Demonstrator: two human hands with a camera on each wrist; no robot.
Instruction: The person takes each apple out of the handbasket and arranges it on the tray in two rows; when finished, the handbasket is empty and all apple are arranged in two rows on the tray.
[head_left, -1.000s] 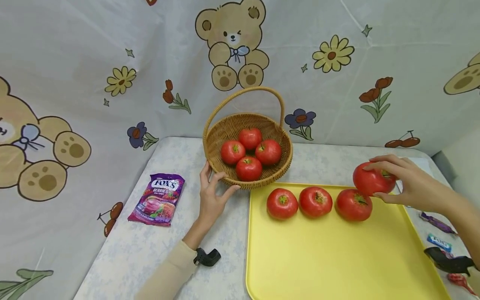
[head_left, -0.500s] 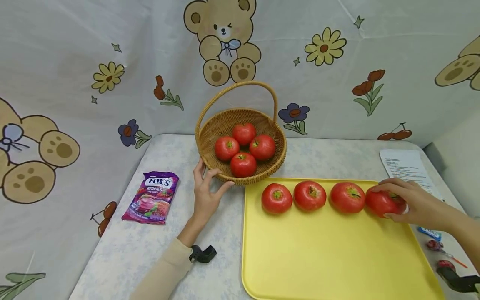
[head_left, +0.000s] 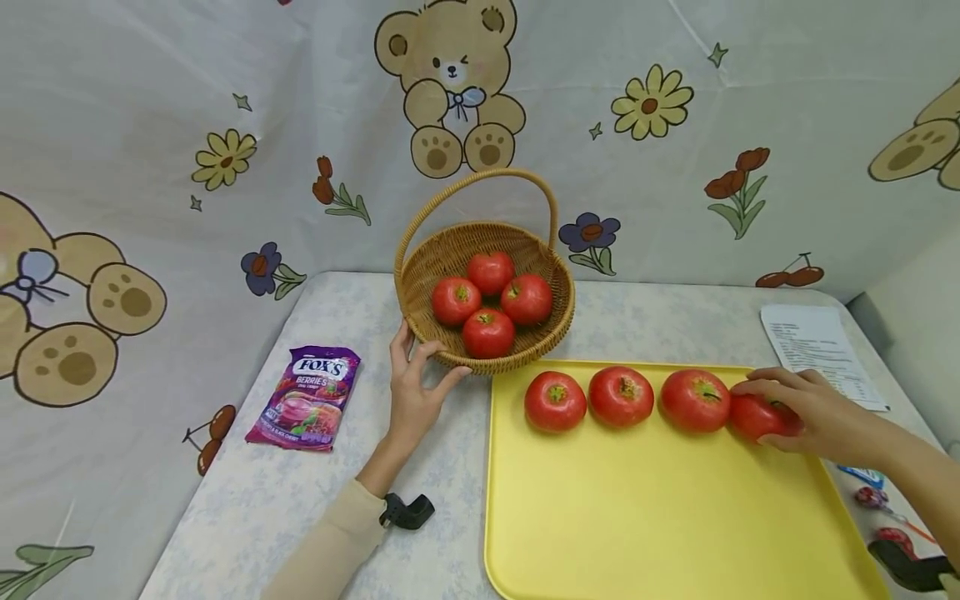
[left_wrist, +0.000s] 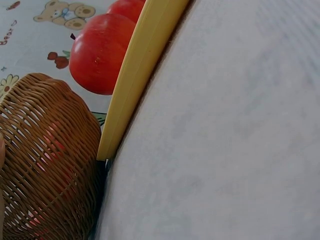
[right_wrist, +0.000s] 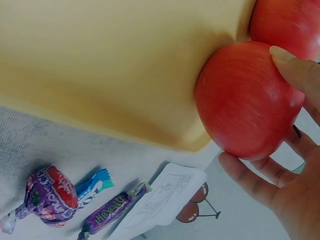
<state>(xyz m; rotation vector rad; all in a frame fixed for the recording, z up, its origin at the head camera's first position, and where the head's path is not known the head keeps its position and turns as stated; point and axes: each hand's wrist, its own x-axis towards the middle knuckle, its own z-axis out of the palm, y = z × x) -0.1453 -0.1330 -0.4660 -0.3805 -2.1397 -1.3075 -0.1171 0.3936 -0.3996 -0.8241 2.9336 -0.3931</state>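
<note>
My right hand grips one red, round, glossy tomato; thumb and fingers span its sides. The gripped tomato is at the far right corner of the yellow, rectangular, shallow-rimmed tray. Three more red, round tomatoes stand in a row along the tray's far edge; the rightmost is just beside the gripped one.

My left hand is spread wide, its fingers and thumb against the lower outside of a round, brown wicker basket with an arched handle. The basket is at the tray's far left corner and contains four red, round tomatoes.

Left of the tray lies a purple, printed candy bag marked FOX'S. Beyond the tray's far right corner lies a white printed sheet. Outside the tray's right side lie a purple, ball-shaped wrapped lollipop, a blue wrapped candy and a purple twist-wrapped candy. A white, pale-blue-mottled table supports the tray. Behind the tray hangs a white cloth printed with bears and flowers.
</note>
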